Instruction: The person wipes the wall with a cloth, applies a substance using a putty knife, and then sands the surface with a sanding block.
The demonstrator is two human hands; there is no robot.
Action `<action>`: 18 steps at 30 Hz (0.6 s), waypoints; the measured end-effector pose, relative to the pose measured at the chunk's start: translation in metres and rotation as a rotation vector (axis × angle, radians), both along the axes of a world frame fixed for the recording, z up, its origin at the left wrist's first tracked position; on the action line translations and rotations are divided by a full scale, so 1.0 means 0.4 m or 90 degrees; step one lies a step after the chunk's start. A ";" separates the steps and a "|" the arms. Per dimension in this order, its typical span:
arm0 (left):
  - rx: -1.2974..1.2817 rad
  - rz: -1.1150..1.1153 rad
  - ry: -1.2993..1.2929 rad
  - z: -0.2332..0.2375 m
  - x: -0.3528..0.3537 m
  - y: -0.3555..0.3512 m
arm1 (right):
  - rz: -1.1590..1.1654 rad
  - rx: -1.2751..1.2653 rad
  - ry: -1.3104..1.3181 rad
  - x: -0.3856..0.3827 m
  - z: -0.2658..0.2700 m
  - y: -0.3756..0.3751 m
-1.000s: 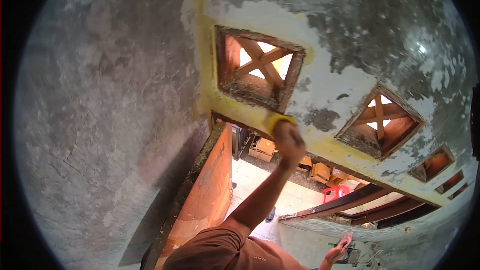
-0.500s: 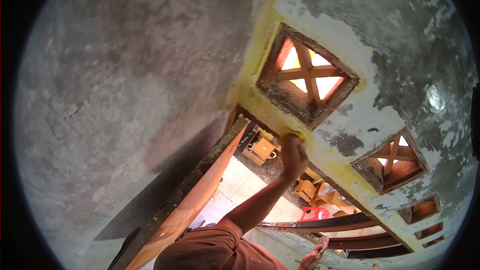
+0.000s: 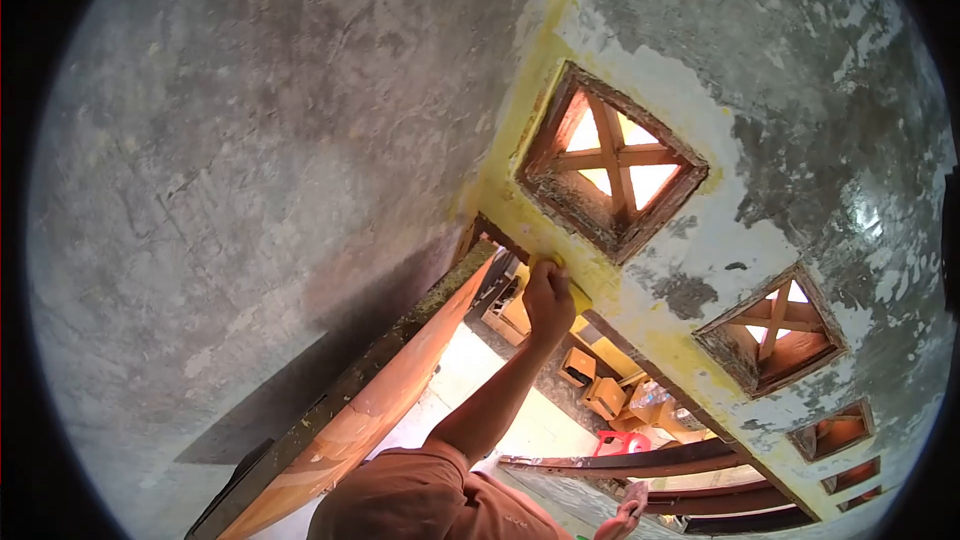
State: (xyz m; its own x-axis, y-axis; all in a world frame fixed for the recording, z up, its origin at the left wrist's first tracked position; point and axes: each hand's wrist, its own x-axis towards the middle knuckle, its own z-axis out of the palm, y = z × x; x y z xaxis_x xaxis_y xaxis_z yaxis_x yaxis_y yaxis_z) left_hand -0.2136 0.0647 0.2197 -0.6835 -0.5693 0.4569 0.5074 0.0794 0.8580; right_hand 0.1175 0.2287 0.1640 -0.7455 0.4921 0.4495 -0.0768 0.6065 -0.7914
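Observation:
My left hand is raised on an outstretched arm, its fingers closed around a flat yellow piece. The piece lies against the yellow-smeared band of wall just over the top beam of the doorway, below a diamond-looking wooden vent with crossed bars. Low in the view, my right hand is bent closed around something pale and pinkish, too small to name.
An orange-brown door leaf stands at the left, beside a bare grey wall. More vents line the patchy wall to the right. Through the doorway, cardboard boxes and a red plastic stool are on the floor.
My left hand has moved left along the yellow band toward the door's corner, and more of the flat yellow piece shows. My right hand stays low with its pale thing.

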 end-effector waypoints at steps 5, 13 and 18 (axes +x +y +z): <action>0.442 -0.267 -0.084 -0.083 -0.055 -0.117 | 0.072 -0.126 0.009 -0.004 -0.068 0.015; -0.294 -0.089 -0.112 0.398 -0.060 -0.288 | 0.137 -0.171 0.011 -0.040 -0.071 -0.003; -0.514 -0.066 -0.219 0.580 -0.112 -0.318 | 0.147 -0.202 0.021 -0.026 -0.115 0.007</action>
State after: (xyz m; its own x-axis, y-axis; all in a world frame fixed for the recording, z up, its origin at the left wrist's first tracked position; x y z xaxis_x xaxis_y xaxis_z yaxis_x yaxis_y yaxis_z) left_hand -0.2584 -0.0625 0.4516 -0.8878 -0.0891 0.4514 0.2694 0.6947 0.6669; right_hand 0.1069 0.2316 0.1179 -0.8406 0.4313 0.3277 -0.2117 0.2953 -0.9317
